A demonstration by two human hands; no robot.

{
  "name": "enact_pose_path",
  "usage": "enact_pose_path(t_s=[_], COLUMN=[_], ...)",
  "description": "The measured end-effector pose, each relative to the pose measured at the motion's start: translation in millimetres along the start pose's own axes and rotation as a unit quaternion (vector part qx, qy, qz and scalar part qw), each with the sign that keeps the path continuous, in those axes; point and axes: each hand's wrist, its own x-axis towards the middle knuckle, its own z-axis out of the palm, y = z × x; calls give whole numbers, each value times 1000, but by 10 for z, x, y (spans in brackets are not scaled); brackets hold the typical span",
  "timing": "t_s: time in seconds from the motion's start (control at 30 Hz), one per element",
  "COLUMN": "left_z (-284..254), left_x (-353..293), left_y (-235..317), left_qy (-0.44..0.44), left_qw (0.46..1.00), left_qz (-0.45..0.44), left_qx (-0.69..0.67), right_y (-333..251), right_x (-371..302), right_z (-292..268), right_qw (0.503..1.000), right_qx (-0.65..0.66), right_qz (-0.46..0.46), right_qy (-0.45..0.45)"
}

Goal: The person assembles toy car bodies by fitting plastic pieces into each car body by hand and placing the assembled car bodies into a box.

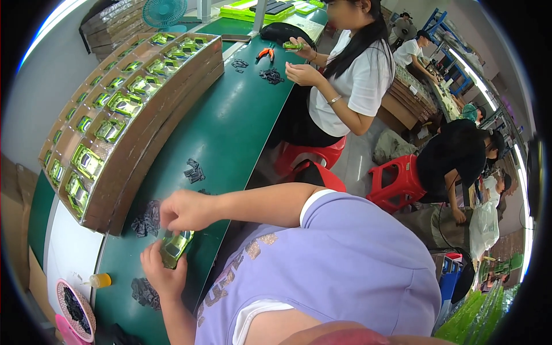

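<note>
Head view: grasping a green car-shaped piece [177, 248] in the left hand [164, 273], at eight o'clock from centre; curling the right hand [187, 210] over its upper end, cannot tell whether holding anything; from the piece, see a dark heap [145, 293] at seven, a second dark heap [147, 219] toward ten, a compartmented brown box [164, 118] at eleven, a pink basket [87, 309] at eight

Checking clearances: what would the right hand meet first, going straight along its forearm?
Likely the adjacent pile of black plastic parts on the green table, though the right hand may pass above.
</note>
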Motion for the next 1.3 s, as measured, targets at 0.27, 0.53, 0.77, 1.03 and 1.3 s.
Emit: enact_pose_path(t_s=[0.27, 0.53, 0.77, 1.03, 1.3], left_z=[-51, -52, -9, -22, -1], left_x=[11, -76, -68, -77, -61], left_y=[1, -62, -103, -159, -138], left_qy=[10, 6, 28, 35, 46], left_qw=[999, 1000, 999, 999, 998], left_qz=[41, 10, 18, 35, 46], left_qx=[20, -4, 1, -12, -21], right_y=[151, 113, 222, 86, 69], right_x=[-61, -264, -189, -93, -89], right_z=[147, 214, 345, 370, 358], right_qw=[974, 963, 936, 925, 921], right_qx=[-173, -187, -261, -321, -314], right_qz=[-143, -191, -234, -183, -203], right_qy=[19, 43, 17, -87, -107])
